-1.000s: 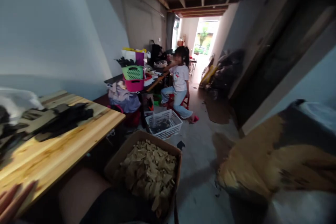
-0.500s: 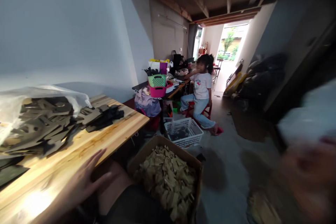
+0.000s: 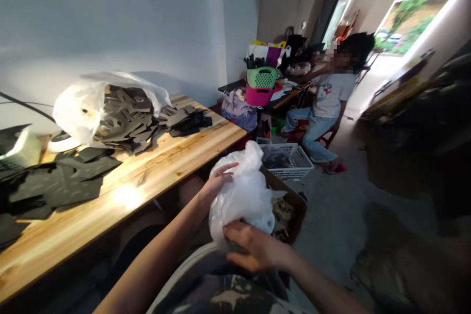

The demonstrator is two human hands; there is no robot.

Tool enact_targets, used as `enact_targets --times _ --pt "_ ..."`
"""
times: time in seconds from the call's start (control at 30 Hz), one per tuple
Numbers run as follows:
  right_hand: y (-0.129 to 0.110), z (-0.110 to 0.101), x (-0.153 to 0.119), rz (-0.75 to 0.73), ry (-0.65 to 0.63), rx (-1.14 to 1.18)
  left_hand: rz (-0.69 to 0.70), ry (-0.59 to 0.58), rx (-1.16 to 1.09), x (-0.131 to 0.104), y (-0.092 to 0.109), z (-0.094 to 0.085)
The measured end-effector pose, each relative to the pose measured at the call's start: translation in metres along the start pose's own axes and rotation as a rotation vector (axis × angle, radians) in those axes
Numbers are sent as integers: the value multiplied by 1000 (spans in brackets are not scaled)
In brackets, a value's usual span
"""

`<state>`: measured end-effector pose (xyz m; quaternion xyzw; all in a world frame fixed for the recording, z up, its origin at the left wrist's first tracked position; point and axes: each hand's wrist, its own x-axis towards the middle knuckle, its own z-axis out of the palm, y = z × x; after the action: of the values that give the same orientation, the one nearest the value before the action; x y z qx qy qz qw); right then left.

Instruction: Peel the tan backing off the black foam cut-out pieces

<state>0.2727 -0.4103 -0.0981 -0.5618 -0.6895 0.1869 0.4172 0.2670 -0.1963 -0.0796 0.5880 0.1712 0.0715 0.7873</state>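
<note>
A crumpled translucent white plastic bag [image 3: 241, 191] is held over my lap, in front of the cardboard box. My left hand [image 3: 220, 179] presses against its upper left side, fingers reaching over the plastic. At the lower edge, my right hand [image 3: 252, 246] grips the bag with bent fingers, some of them hidden by the plastic. Behind the bag, the cardboard box [image 3: 300, 213] holds tan cut pieces [image 3: 282, 213], now partly covered from view. What the bag contains, if anything, cannot be made out.
The wooden table [image 3: 165, 171] at left bears an open plastic bag of grey-brown cut pieces [image 3: 127, 115] and dark flat sheets [image 3: 62, 184]. Ahead are a white plastic basket [image 3: 294, 171], stacked green [image 3: 262, 78] and pink baskets [image 3: 259, 95], and a seated person [image 3: 327, 98].
The white plastic bag has come from the blurred right side to in front of me, with both hands on it. My left hand has left the table edge. The view has turned and tilted down.
</note>
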Motion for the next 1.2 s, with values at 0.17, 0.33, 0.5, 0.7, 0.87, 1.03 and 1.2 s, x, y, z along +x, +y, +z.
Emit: enact_targets --times 0.17,0.33,0.5,0.7,0.87,1.03,1.2 --pt "11 -80 -21 361 538 175 87 103 -55 -20 -2 -55" --pt "91 -95 10 639 837 192 156 177 -1 -58 5 -88" --pt "98 -53 48 581 407 440 218 281 204 -90 11 -106" --pt "104 -83 36 637 594 -8 311 439 597 -117 19 -132" --pt "125 -122 11 746 799 -198 361 605 787 -142 25 -154" --pt "128 -140 -9 799 1130 -395 322 751 862 -159 25 -166" --pt "119 -180 -59 607 1129 -238 353 1108 865 -168 28 -181"
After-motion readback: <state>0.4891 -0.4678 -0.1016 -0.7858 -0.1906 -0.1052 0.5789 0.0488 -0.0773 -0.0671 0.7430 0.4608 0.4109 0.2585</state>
